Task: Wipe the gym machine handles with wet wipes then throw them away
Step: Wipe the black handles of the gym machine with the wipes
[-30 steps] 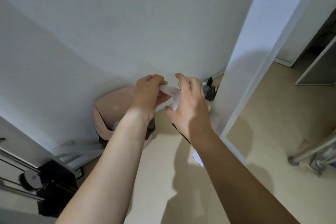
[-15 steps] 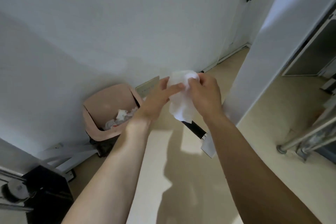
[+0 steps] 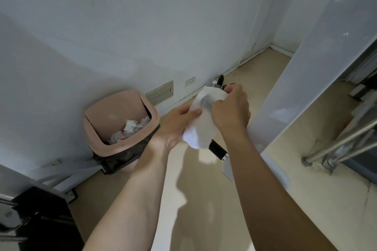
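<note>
Our left grip [image 3: 175, 123] and right grip [image 3: 231, 108] both pinch 1 white wet wipe [image 3: 202, 130], held near the pink bin [image 3: 102, 145].

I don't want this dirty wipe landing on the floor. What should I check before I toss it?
1. Both hands hold the wipe: ok; the left hand and right hand pinch it.
2. Wipe used: ok; a grey smudge shows near its top.
3. Opening of the pink bin uncovered: ok; crumpled waste shows inside.
4. Wipe above the bin: not ok; it hangs over the floor, right of the bin.
5. The black handle fully wiped: cannot tell; the wipe hides most of it.
</note>
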Demonstrator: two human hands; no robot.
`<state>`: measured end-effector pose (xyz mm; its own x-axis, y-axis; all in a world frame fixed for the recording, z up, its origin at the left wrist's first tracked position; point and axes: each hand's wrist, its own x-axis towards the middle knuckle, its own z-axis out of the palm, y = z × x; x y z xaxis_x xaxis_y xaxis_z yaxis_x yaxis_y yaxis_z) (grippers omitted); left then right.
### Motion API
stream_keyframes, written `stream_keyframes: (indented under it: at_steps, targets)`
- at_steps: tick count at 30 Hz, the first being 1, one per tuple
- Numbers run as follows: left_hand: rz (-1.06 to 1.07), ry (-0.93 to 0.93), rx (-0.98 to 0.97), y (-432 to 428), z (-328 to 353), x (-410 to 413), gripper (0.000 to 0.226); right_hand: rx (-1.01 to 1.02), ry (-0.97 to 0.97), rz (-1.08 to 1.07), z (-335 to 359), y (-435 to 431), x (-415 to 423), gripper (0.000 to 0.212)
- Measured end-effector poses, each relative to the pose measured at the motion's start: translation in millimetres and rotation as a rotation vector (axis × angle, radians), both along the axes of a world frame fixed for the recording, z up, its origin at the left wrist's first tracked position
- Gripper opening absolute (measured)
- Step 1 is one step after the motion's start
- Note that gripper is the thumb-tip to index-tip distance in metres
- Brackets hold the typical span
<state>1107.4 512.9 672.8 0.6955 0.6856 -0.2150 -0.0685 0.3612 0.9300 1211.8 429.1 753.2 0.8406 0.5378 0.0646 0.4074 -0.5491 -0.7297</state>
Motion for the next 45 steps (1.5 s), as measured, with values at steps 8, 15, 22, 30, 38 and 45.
stream_keyframes:
  at_steps: [8,15,22,30,38,45]
  targets:
    - [-0.037,0.251,0.176,9,-5,4,0.012,-0.194,-0.258,0.147,-4,-2,-13,0.026]
    - [0.307,0.343,0.347,-4,-7,28,0.039,-0.245,-0.238,0.102,-2,-3,-17,0.032]
    - [0.109,-0.151,-0.185,-23,3,42,0.027,-0.018,0.028,-0.005,-1,1,-2,0.037]
    - [-0.026,-0.550,-0.524,-31,10,47,0.025,-0.064,0.271,-0.068,4,8,9,0.046]
    - [0.051,-0.527,-0.526,-32,19,65,0.029,-0.049,0.331,-0.066,7,9,11,0.045]
    - [0.004,-0.528,-0.545,-31,20,67,0.044,0.388,0.239,-0.083,-1,0,9,0.046]
